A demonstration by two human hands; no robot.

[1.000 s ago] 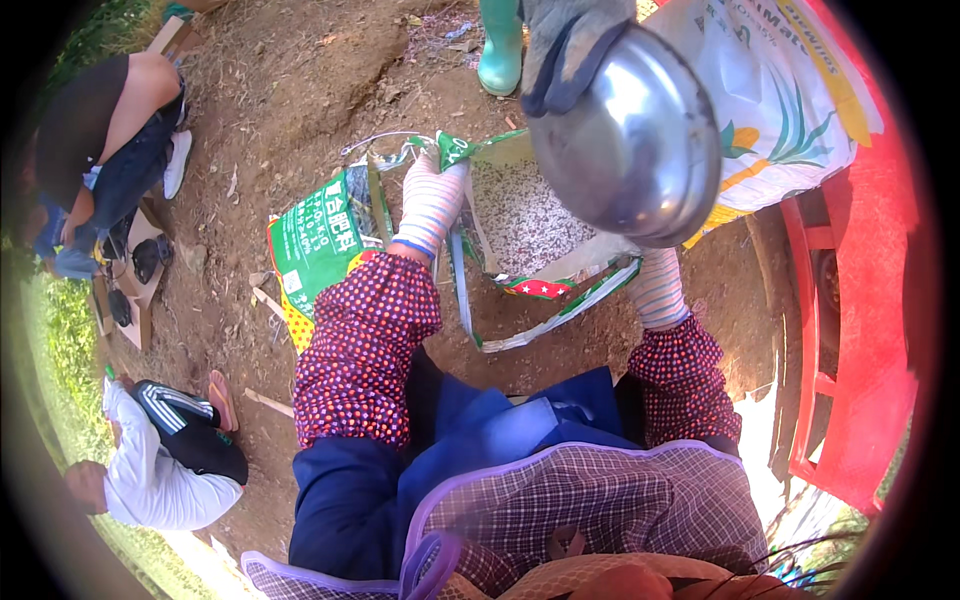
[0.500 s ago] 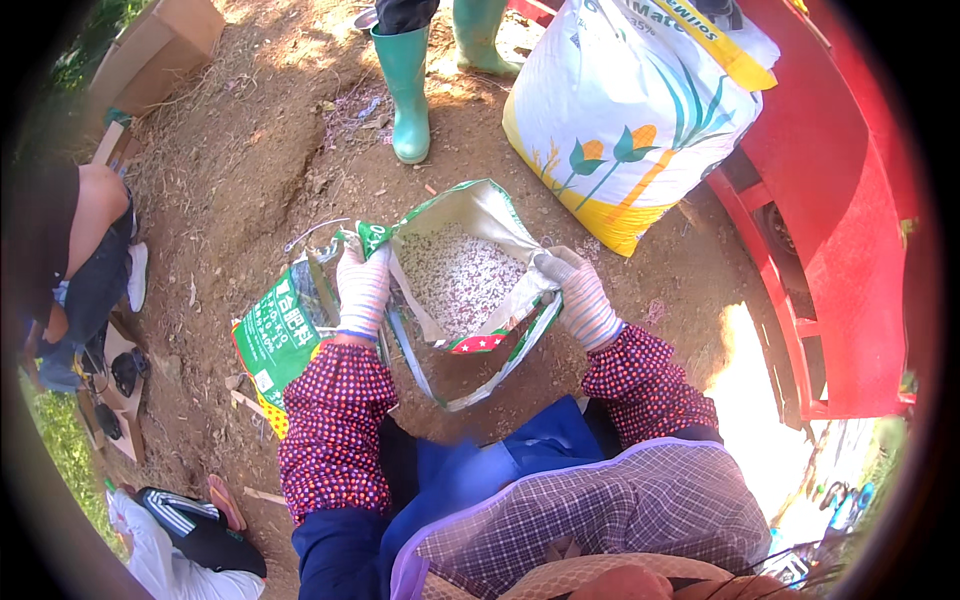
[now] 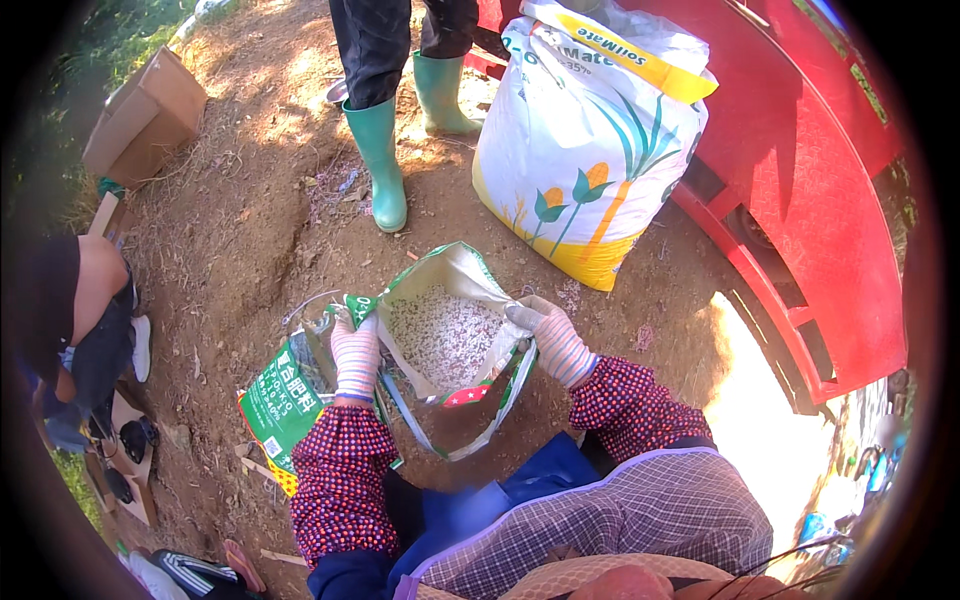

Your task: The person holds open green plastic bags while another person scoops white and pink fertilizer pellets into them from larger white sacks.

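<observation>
While gripping the left rim of an open sack (image 3: pixel 452 268) with the left hand (image 3: pixel 355 358) and its right rim with the right hand (image 3: pixel 556 342), holding it nearer than a bulky white bag (image 3: pixel 590 150): pale-lined, green-edged, with a red starred strip (image 3: pixel 466 396), partly filled with white, dark-speckled granules (image 3: pixel 445 335)

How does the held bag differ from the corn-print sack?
The left hand and right hand hold the granule bag open; the corn-print sack stands apart. The granule bag looks smaller than the sack. The bag shows green; the sack, white and yellow. Both are printed.
</observation>
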